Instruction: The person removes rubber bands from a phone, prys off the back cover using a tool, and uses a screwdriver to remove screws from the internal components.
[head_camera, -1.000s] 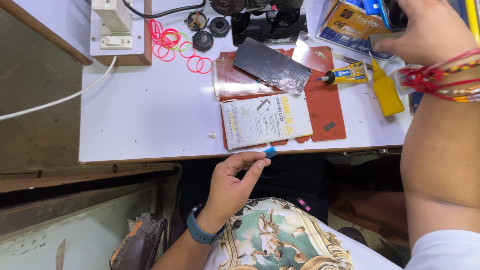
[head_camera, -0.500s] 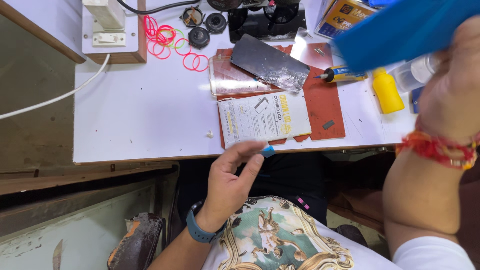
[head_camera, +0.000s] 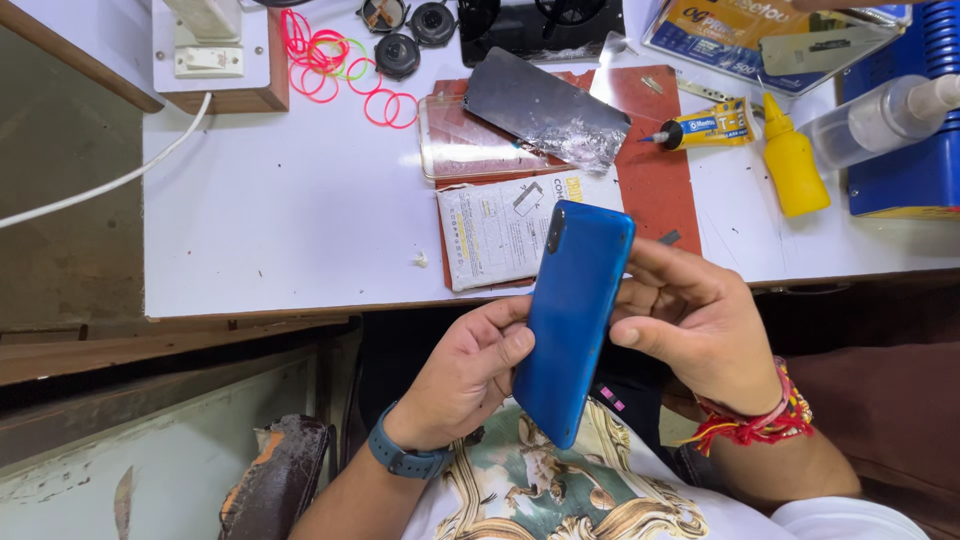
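Head view: white surface (head_camera: 300, 200), red mat (head_camera: 655, 170) at its near edge. Blue phone (head_camera: 575, 320) held back-up over the lap just off that edge, left hand (head_camera: 465, 375) and right hand (head_camera: 700, 325) clasping its sides to steady it.

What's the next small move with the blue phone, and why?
Probably turn the blue phone over: both the left hand and right hand hold it over the lap with its back and camera facing up, so the screen side is hidden.

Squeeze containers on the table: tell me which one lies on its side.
The small yellow glue tube, lying flat with its dark nozzle pointing left. The yellow bottle beside it is larger, plain and all yellow.
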